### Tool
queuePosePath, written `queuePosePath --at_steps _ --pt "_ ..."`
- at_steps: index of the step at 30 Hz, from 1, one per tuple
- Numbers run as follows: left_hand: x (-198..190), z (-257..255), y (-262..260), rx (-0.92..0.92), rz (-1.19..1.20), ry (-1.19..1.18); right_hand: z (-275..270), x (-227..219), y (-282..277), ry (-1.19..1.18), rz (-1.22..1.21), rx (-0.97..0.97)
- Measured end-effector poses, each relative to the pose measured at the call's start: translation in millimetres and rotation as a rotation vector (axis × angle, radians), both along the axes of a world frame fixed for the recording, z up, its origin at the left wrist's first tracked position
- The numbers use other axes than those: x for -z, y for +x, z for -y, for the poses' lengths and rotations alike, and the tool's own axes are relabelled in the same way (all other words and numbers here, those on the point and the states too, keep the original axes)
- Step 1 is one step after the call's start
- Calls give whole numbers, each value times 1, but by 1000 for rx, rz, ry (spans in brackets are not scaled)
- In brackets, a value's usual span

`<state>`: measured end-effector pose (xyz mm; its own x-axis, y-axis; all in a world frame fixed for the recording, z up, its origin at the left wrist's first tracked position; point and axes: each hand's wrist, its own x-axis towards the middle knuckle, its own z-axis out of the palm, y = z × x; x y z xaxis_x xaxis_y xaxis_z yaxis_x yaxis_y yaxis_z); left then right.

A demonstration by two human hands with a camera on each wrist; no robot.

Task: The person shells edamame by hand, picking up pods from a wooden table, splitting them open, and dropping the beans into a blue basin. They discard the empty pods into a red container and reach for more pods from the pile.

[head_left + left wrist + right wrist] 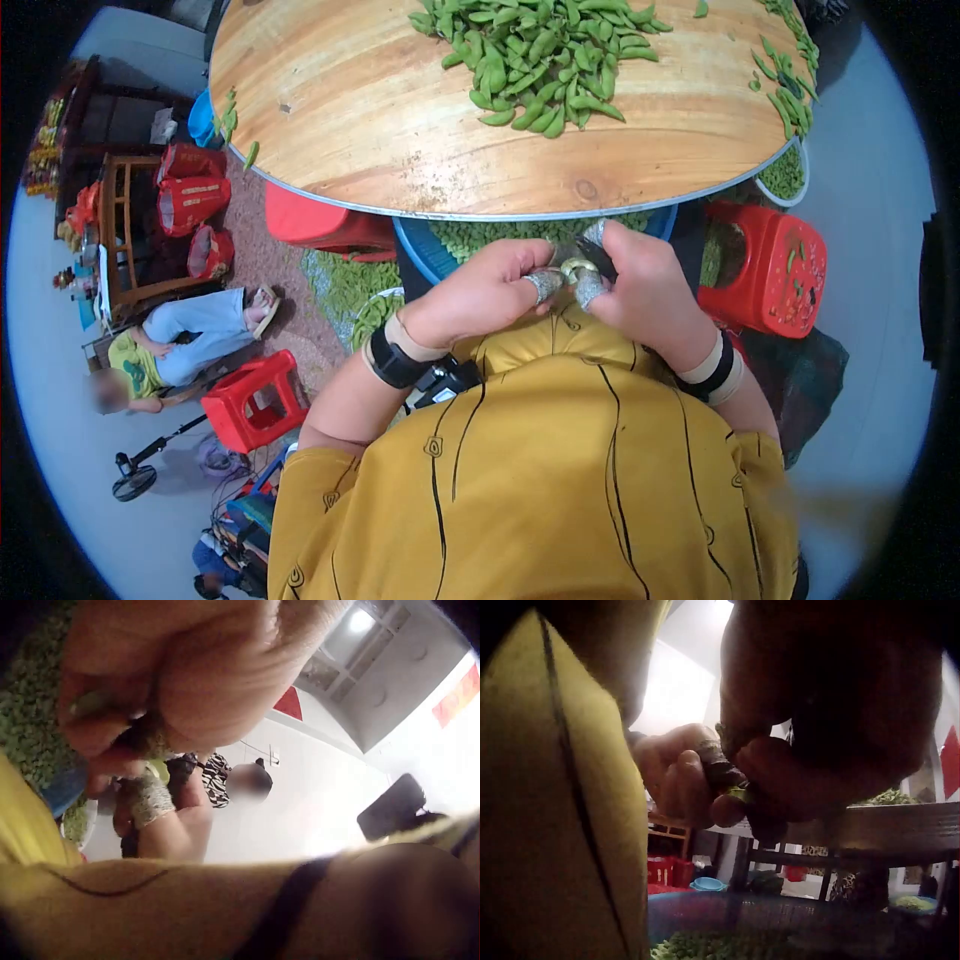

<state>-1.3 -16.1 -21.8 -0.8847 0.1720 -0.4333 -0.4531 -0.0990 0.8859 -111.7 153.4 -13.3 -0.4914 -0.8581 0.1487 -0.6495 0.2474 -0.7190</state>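
Note:
Both hands meet over the lap, just in front of the wooden table's edge. The left hand [480, 290], its thumb wrapped in silvery tape, pinches one side of a green pod [575, 267]. From the other side the right hand [650, 290], with wrapped thumb and finger, grips the same pod. In the right wrist view a bit of the pod [739, 793] shows between the fingertips; the rest is hidden. Below the hands a blue basin [420, 255] holds shelled green beans [480, 238]. A heap of pods [545, 65] lies on the table [400, 130].
Red stools [770, 265] stand at the right and left under the table's edge. A white bowl [800, 185] of green pieces is at the right. Pods [335, 290] lie on the floor at the left, where a person [170, 345] sits beside another red stool [255, 400].

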Motion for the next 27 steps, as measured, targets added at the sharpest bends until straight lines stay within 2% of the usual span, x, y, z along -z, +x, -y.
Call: queuePosePath --at_steps 1,4,8,13,15,17,18,19,21,22,24,25,27 --pt "2 -1 -1 -2 -13 -4 -1 0 -1 5 19 8" --pt "0 -7 -3 -208 192 142 -5 -3 1 38 64 35" --pt "-8 -3 -2 -290 294 242 -10 4 -2 56 4 39" --pt "11 2 3 -178 157 52 -12 -2 -8 190 10 -90" --pt "9 7 8 -143 107 -16 -8 -21 -18 209 5 -54" --pt "4 12 16 -196 -62 -193 1 -37 -35 141 86 70" --pt "2 19 25 -198 -51 -272 4 -38 -46 120 10 117" --pt "9 26 37 -227 -148 -421 9 -41 -55 69 5 156" --pt "11 43 64 -223 -128 -755 23 -40 -75 42 -160 187" --pt "10 50 78 -192 -94 -967 31 -37 -83 39 -166 185" --pt "16 62 110 -41 39 -1260 42 -26 -94 43 -295 156" --pt "18 65 124 91 155 -1327 44 -25 -95 38 -302 158" --pt "11 71 136 298 119 -1344 47 -23 -95 173 -359 197"
